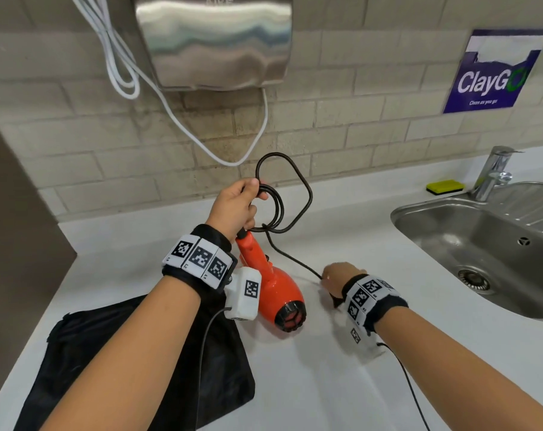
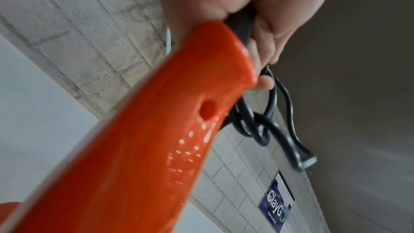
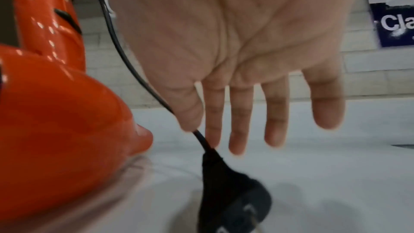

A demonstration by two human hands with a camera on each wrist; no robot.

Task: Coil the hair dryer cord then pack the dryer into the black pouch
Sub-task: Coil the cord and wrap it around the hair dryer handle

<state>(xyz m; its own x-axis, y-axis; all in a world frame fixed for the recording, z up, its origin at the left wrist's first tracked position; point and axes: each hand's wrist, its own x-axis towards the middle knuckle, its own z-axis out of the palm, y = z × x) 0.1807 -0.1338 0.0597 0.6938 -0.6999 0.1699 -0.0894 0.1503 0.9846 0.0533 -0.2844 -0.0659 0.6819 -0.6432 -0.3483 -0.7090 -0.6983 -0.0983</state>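
An orange hair dryer [image 1: 274, 289] stands nozzle-down on the white counter [image 1: 326, 368], its handle pointing up and back. My left hand [image 1: 245, 203] grips a few loops of the black cord [image 1: 282, 194] just above the handle's end. The left wrist view shows the handle [image 2: 156, 130] with the gathered cord loops [image 2: 257, 127] under my curled fingers. From the loops the cord runs down to my right hand [image 1: 333, 275], which pinches it between thumb [image 3: 188, 112] and forefinger just above the plug [image 3: 233, 192]. The black pouch [image 1: 133, 362] lies flat at front left, partly under my left forearm.
A steel sink [image 1: 403, 213] with a tap [image 1: 494, 172] and a yellow sponge [image 1: 445, 186] sits at the right. On the tiled wall hang a steel hand dryer [image 1: 214, 42], its white cable [image 1: 177, 119] and a blue sign [image 1: 494, 73]. A brown panel [image 1: 15, 213] bounds the left.
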